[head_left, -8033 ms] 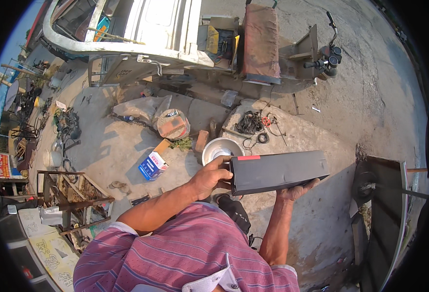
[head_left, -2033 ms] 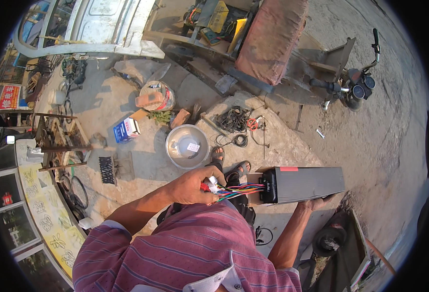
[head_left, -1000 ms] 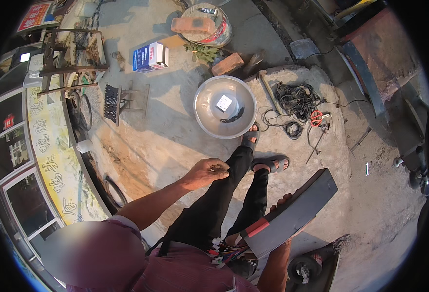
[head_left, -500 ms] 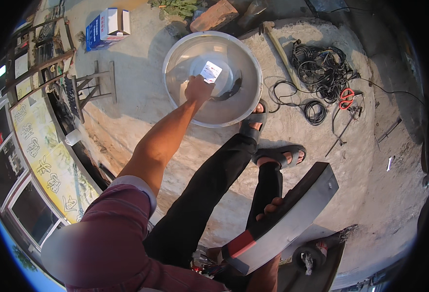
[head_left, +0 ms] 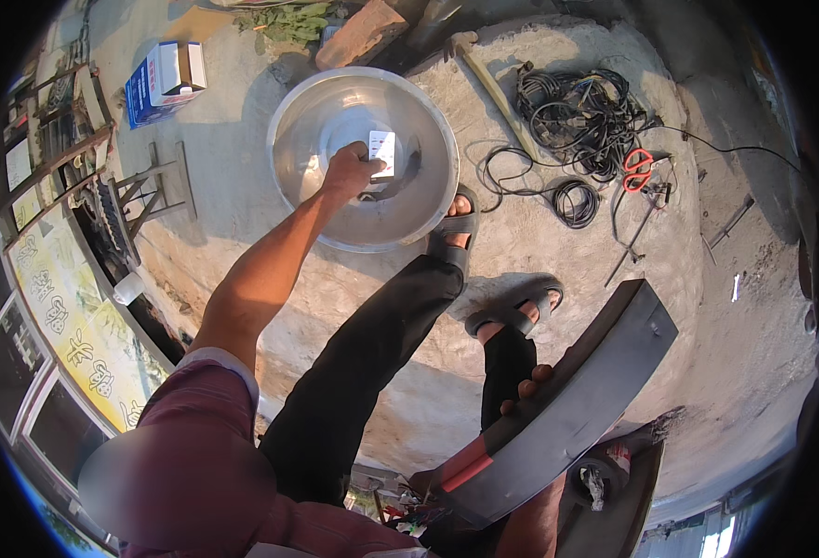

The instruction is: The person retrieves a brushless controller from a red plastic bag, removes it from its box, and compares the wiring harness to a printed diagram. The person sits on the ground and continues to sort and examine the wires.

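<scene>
My left hand [head_left: 347,170] is closed on a white card-like piece [head_left: 383,152] with dark printing. It reaches over a round metal basin [head_left: 299,139]; how deep the card sits in it I cannot tell. A dark curved patch, perhaps water or shadow, lies in the basin beside the card. At my lower right, my right hand [head_left: 528,383] grips a long, slightly curved dark grey casing [head_left: 577,409] with a red section near its lower end. Only the fingertips show over its upper edge; the palm is hidden.
A tangled heap of black cables [head_left: 577,116] lies at the right with red-handled scissors [head_left: 637,170] and a wooden-handled hammer [head_left: 493,88]. A blue-and-white box [head_left: 163,84] stands far left, near a small wooden frame [head_left: 153,191]. My sandalled feet are beside the basin.
My view has shifted, so the basin and cables appear farther left. The card has turned more upright in the picture. The casing has rolled, showing its broad grey side differently. Both grips continue.
</scene>
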A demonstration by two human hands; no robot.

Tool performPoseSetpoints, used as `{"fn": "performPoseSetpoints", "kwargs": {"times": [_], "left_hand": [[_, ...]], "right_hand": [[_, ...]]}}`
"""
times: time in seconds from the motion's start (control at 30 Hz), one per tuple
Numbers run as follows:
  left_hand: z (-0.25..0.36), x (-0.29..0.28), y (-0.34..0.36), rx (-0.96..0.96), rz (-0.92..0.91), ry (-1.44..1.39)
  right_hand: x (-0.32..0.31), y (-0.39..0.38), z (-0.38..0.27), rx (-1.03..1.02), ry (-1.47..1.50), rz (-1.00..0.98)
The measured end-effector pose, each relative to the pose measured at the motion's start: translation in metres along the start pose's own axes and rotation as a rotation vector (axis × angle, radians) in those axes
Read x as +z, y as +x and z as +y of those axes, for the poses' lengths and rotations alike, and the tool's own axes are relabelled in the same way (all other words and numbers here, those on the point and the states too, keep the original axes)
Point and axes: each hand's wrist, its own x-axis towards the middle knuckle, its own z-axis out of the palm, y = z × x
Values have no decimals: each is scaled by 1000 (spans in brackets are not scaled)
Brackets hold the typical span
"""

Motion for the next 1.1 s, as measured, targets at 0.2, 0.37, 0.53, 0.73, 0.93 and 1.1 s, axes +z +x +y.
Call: {"fn": "performPoseSetpoints", "kwargs": {"times": [0.2,0.37,0.53,0.73,0.93,1.1], "left_hand": [[156,-7,-95,213,-360,-869],[284,-10,-155,526,-442,-649],[352,28,-220,676,-649,-648],[375,104,-255,803,-779,-323],[381,137,-308,645,-864,-400],[362,158,-300,663,-823,-491]], "right_hand": [[-7,51,-75,-32,-67,-32],[-12,99,-130,-132,-118,-280],[-16,126,-199,-248,-175,-436],[-44,141,-262,-401,-208,-478],[-45,136,-267,-288,-132,-449],[-53,136,-266,-195,-184,-443]]}}
